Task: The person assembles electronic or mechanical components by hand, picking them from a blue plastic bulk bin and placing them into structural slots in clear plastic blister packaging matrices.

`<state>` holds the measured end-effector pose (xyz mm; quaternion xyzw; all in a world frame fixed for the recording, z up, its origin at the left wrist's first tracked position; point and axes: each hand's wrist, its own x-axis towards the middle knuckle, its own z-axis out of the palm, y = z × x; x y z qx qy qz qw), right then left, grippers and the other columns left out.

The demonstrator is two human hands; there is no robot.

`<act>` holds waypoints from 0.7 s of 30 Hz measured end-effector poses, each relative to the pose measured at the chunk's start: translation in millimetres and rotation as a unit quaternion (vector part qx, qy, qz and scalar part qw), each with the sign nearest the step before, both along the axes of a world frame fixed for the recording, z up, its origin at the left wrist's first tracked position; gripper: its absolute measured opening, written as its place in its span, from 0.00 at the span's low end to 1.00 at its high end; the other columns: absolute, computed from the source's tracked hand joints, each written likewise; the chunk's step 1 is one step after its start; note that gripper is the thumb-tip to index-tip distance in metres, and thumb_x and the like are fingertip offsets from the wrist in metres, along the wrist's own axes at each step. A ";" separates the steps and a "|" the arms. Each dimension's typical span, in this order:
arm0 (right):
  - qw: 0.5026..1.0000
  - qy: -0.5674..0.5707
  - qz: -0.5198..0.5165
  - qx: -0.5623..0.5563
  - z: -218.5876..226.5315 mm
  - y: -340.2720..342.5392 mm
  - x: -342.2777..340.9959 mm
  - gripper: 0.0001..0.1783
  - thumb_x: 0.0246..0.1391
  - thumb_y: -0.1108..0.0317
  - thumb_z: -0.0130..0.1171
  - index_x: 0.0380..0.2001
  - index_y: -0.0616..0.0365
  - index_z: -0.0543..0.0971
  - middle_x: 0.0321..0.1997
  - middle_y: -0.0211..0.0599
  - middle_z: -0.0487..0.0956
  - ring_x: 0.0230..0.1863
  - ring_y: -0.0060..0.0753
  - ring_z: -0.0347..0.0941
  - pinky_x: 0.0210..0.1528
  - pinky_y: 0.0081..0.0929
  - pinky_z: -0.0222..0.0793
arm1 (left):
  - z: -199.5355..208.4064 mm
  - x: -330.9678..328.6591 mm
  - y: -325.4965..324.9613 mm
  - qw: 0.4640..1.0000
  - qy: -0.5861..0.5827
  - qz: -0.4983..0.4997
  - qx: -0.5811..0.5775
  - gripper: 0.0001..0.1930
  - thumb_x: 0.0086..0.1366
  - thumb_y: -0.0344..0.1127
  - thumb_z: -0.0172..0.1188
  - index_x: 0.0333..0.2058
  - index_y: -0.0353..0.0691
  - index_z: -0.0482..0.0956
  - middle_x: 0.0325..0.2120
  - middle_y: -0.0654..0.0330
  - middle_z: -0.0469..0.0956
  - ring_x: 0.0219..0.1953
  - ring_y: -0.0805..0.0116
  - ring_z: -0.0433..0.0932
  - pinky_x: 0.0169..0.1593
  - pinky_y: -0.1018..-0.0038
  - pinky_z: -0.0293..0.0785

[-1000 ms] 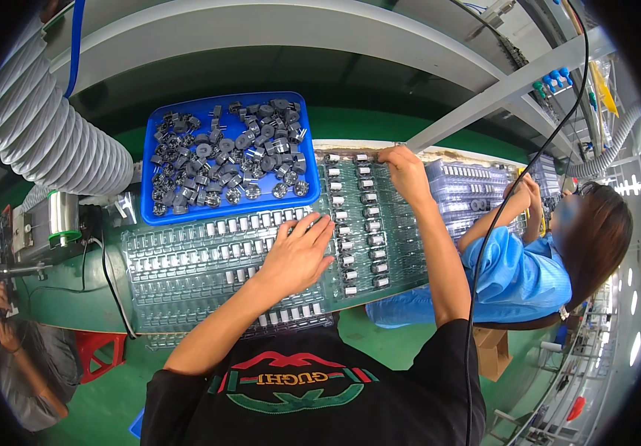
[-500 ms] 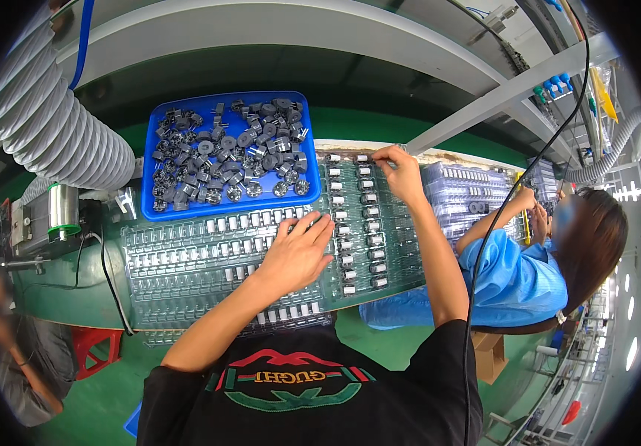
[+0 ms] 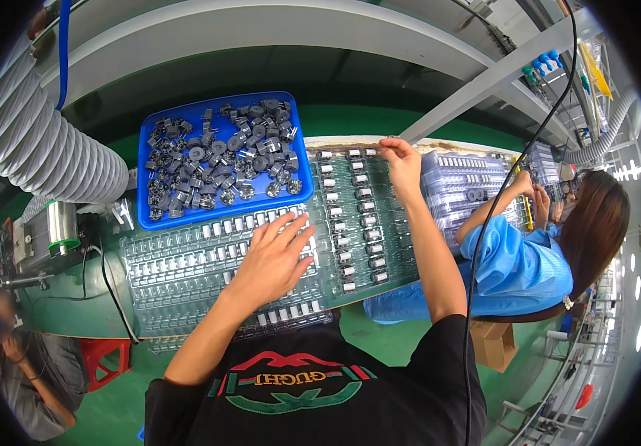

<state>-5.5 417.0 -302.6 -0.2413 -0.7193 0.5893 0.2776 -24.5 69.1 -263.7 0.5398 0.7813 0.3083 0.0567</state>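
My left hand point(image 3: 274, 260) lies with fingers spread over a clear plastic tray point(image 3: 179, 286) partly filled with small white cylindrical parts, and holds nothing visible. My right hand point(image 3: 404, 165) is at the far end of a second clear tray point(image 3: 339, 201), thumb and index finger curled toward each other. Two columns of small black-and-white cylindrical parts run down this tray. One more such part point(image 3: 370, 152) sits at the far end, right beside my right fingertips. Anything between those fingertips is too small to make out.
Behind the left tray stands a blue bin point(image 3: 302, 175) of loose dark round components. A grey ribbed hose point(image 3: 53, 141) and metal canister point(image 3: 62, 227) are at left. Stacked clear trays point(image 3: 465, 178) stand at right, near a co-worker in blue point(image 3: 517, 260). A black cable point(image 3: 488, 223) hangs across.
My right hand has drawn slightly right, and a part beside its fingertips now shows at the tray's far end. My left hand has shifted a little left and nearer. The whole view has turned slightly.
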 end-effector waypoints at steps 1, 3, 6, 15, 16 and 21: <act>0.995 -0.050 -0.010 0.088 1.9 -3.2 -0.5 0.09 0.53 0.81 0.57 0.39 0.67 0.79 0.38 0.38 0.81 0.39 0.28 0.77 0.47 0.22 0.72 | 4.9 -1.2 -6.8 1.000 -0.009 0.007 -0.003 0.23 0.63 0.39 0.61 0.56 0.38 0.72 0.60 0.54 0.67 0.63 0.52 0.62 0.62 0.57 0.58; 0.978 -0.031 -0.026 0.203 15.9 -16.7 2.7 0.09 0.53 0.79 0.57 0.38 0.64 0.80 0.35 0.38 0.80 0.37 0.28 0.77 0.44 0.23 0.71 | 6.6 -9.6 -22.7 0.999 0.000 0.034 0.001 0.22 0.61 0.37 0.62 0.54 0.38 0.74 0.59 0.54 0.68 0.62 0.53 0.63 0.60 0.57 0.59; 0.957 -0.028 0.047 0.283 64.1 -74.9 23.2 0.09 0.52 0.77 0.57 0.37 0.61 0.81 0.31 0.38 0.78 0.34 0.33 0.76 0.38 0.27 0.71 | 20.7 -29.0 -52.1 0.991 0.012 0.130 0.034 0.18 0.58 0.29 0.63 0.49 0.39 0.78 0.49 0.55 0.74 0.54 0.53 0.70 0.55 0.59 0.65; 0.855 -0.124 0.257 0.432 52.0 -215.6 86.6 0.11 0.44 0.72 0.67 0.34 0.57 0.83 0.31 0.31 0.74 0.34 0.37 0.72 0.36 0.34 0.71 | 25.0 -63.6 -57.7 0.971 -0.004 0.239 -0.001 0.12 0.55 0.28 0.66 0.40 0.39 0.82 0.33 0.58 0.76 0.36 0.57 0.76 0.40 0.66 0.74; 0.859 -0.121 0.254 0.428 47.3 -217.4 88.2 0.11 0.44 0.72 0.67 0.34 0.57 0.83 0.31 0.31 0.74 0.34 0.37 0.72 0.36 0.34 0.71 | 23.4 -69.1 -52.1 0.972 0.001 0.236 -0.005 0.12 0.55 0.28 0.66 0.40 0.39 0.82 0.33 0.58 0.76 0.36 0.57 0.76 0.40 0.66 0.74; 0.874 -0.139 0.252 0.393 42.7 -216.1 87.5 0.09 0.45 0.71 0.66 0.33 0.56 0.82 0.31 0.31 0.73 0.37 0.37 0.71 0.38 0.34 0.73 | 18.5 -100.9 -33.5 0.980 0.090 0.175 -0.031 0.13 0.54 0.32 0.67 0.40 0.43 0.82 0.33 0.60 0.74 0.39 0.58 0.76 0.42 0.64 0.75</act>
